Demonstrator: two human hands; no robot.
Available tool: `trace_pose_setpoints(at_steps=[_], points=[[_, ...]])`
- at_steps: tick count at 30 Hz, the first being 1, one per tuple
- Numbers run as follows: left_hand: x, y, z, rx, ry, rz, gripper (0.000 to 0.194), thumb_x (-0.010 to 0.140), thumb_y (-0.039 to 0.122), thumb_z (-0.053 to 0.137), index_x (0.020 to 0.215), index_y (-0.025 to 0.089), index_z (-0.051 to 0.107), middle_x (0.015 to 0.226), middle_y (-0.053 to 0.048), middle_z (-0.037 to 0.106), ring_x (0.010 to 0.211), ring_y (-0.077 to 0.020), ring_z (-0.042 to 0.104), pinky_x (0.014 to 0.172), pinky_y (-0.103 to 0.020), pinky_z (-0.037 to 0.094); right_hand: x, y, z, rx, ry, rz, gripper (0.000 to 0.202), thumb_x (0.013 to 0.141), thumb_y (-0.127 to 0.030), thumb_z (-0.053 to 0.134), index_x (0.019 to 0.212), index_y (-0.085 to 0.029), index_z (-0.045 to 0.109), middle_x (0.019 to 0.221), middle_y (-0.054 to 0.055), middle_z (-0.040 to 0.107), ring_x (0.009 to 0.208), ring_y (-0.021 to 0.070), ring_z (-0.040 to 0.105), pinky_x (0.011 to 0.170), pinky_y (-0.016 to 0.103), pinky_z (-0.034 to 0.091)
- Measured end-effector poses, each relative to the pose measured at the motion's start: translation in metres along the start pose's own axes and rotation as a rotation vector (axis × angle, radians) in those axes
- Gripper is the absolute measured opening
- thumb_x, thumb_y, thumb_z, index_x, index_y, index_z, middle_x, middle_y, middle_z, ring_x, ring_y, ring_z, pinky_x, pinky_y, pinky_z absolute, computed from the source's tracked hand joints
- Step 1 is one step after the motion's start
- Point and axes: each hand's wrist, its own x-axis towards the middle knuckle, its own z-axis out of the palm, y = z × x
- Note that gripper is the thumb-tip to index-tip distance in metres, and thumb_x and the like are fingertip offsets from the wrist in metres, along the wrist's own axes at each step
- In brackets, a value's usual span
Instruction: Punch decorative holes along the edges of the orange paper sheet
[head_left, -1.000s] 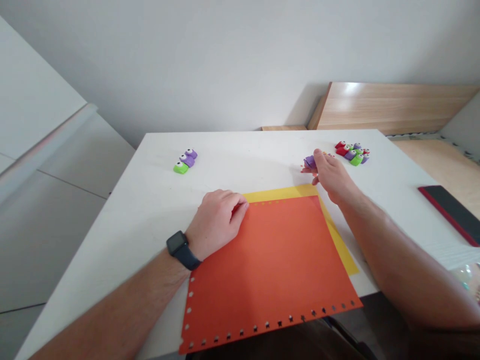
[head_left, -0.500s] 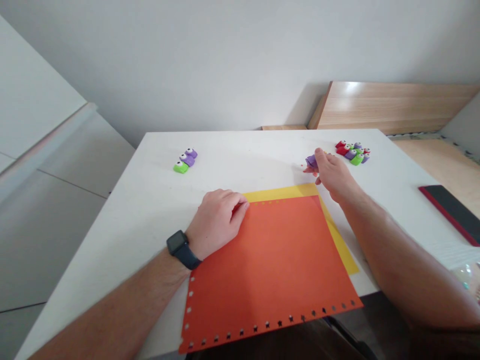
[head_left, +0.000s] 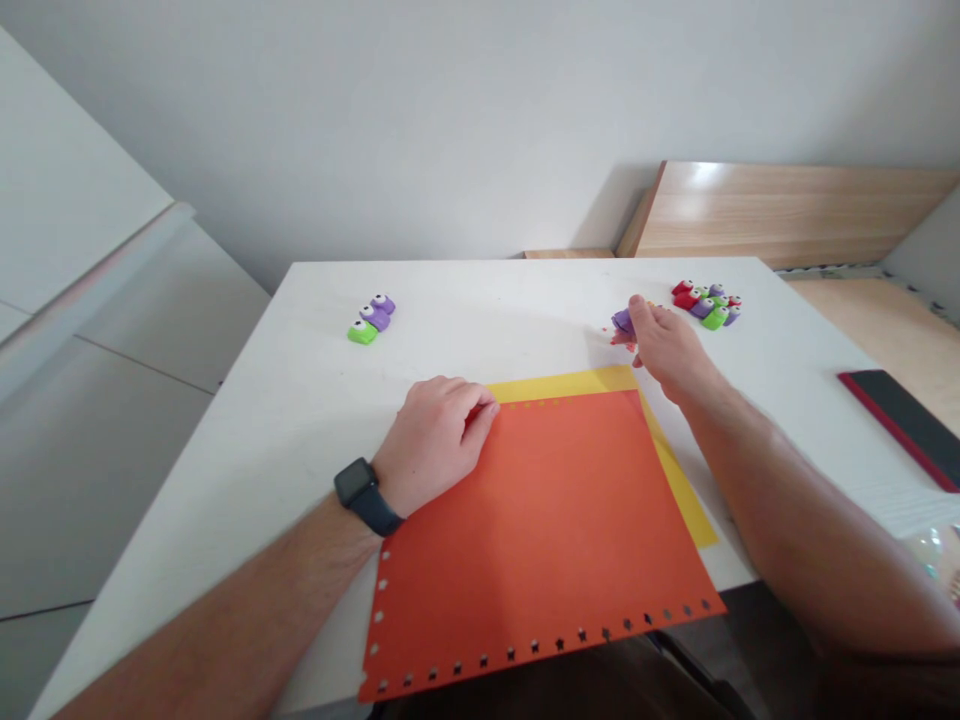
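An orange sheet [head_left: 570, 510] with small punched shapes along its edges lies over a yellow sheet [head_left: 682, 490]. My left hand [head_left: 442, 435], fingers curled, rests on the orange sheet's upper left corner; what its fingertips pinch is hidden. Beyond the sheets, my right hand [head_left: 664, 345] is closed on a purple punch [head_left: 622, 321], just above small red paper bits [head_left: 624, 343] on the table.
Two purple punches and a green punch [head_left: 363, 332] stand at the table's back left. A cluster of red, green and purple punches [head_left: 705, 305] is at the back right. A black and red flat object [head_left: 900, 420] lies at the right.
Fewer red bits show beneath the purple punch in my right hand. Both hands keep nearly the same place.
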Motion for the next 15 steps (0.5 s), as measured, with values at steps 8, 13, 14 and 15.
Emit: trace_pose_setpoints(at_steps=[8,13,14,15], points=[[-0.0006,-0.001,-0.0005,0.001,0.003,0.007,0.021,0.101,0.028,0.052,0.09,0.02,0.068,0.091,-0.004,0.072,0.089,-0.0234,0.063,0.085,-0.041,0.047,0.0015,-0.0001,-0.0016,-0.001,0.027,-0.015,0.074,0.094,-0.08,0.032,0.087,-0.018,0.072,0.079,0.01,0.076,0.068,0.021,0.066,0.06,0.031,0.046],[-0.0003,-0.0004,0.0,-0.006,-0.004,-0.002,0.022,0.101,0.028,0.051,0.09,0.02,0.068,0.09,-0.005,0.072,0.089,-0.0235,0.063,0.085,-0.041,0.047,0.0016,0.0015,-0.0009,-0.022,-0.02,-0.015,0.074,0.094,-0.081,0.032,0.085,-0.019,0.072,0.082,0.01,0.076,0.069,0.0203,0.066,0.058,0.03,0.046],[-0.0003,-0.0001,0.0,-0.005,-0.006,-0.004,0.022,0.101,0.028,0.051,0.09,0.02,0.068,0.09,-0.005,0.072,0.089,-0.0235,0.063,0.085,-0.041,0.047,0.0013,0.0015,-0.0006,-0.017,-0.014,-0.016,0.074,0.093,-0.081,0.032,0.086,-0.019,0.072,0.083,0.01,0.076,0.07,0.0201,0.066,0.057,0.03,0.046],[-0.0002,0.0002,-0.0001,-0.005,-0.006,-0.005,0.022,0.101,0.028,0.051,0.09,0.02,0.069,0.09,-0.005,0.072,0.089,-0.0236,0.064,0.086,-0.041,0.047,0.0009,0.0012,-0.0004,-0.008,-0.006,-0.017,0.075,0.093,-0.081,0.031,0.087,-0.019,0.072,0.084,0.01,0.076,0.07,0.02,0.066,0.057,0.029,0.046]])
